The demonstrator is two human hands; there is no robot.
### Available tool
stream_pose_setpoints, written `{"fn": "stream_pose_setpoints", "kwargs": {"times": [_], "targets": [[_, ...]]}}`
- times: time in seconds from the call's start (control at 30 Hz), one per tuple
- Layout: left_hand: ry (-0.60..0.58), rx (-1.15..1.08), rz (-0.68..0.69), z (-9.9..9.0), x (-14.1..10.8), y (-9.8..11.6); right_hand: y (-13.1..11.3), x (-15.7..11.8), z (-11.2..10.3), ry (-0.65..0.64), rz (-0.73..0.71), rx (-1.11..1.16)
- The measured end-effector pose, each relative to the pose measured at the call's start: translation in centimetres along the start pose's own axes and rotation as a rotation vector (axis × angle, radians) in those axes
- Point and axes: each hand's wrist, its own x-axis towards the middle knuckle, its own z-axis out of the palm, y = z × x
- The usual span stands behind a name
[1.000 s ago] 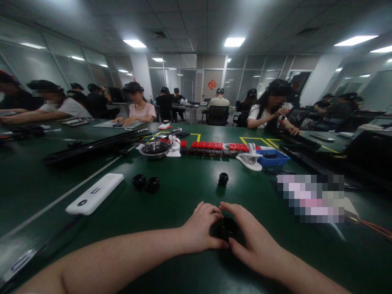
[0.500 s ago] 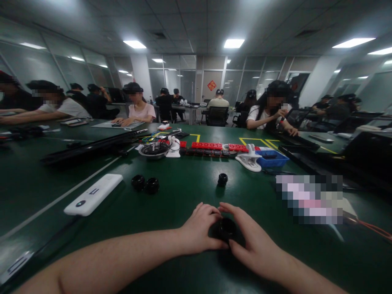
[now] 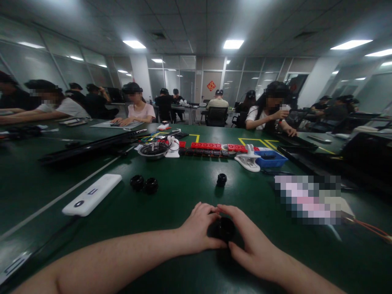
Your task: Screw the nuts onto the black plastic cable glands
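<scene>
A glossy black, round, hollow-looking part (image 3: 226, 228) stands on the green table between my two hands. My left hand (image 3: 200, 228) curves around its left side, with the thumb at the near edge. On the right, my right hand (image 3: 249, 237) wraps it the same way, and the fingertips of both hands meet at the far side. Part of the black piece is hidden behind the fingers. Beyond my hands sits a similar small black ribbed part (image 3: 221, 179). Two more such parts, a left one (image 3: 136, 182) and a right one (image 3: 151, 185), lie side by side farther left.
A white power bank (image 3: 93, 194) with a cable lies to the left. Across the middle stand a metal bowl (image 3: 153, 150), red blocks (image 3: 206, 145), a white clamp (image 3: 248, 159) and a blue tray (image 3: 272, 159). A blurred-out object (image 3: 306, 200) lies right. Several people sit around.
My hands stay around the black part, which looks slightly turned or tilted. The whole view has shifted very slightly.
</scene>
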Motion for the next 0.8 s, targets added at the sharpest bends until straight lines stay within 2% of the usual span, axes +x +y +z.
{"fn": "stream_pose_setpoints", "kwargs": {"times": [0.13, 0.27, 0.33, 0.5, 0.8], "targets": [[0.000, 0.002, 0.008, 0.1, -0.1, -0.1, 0.4, 0.3, 0.4, 0.069, 0.118, -0.090], [0.003, 0.010, 0.001, 0.2, -0.1, -0.2, 0.7, 0.4, 1.0, 0.072, 0.208, -0.139], [0.005, 0.012, -0.005, 0.2, 0.0, -0.2, 0.7, 0.4, 1.1, 0.055, 0.196, -0.114], [-0.018, 0.001, -0.011, 0.0, 0.0, -0.1, 0.5, 0.1, 0.7, 0.029, 0.051, -0.006], [-0.025, 0.007, -0.007, 0.1, -0.1, -0.1, 0.8, 0.4, 1.5, 0.077, 0.236, -0.092]]}}
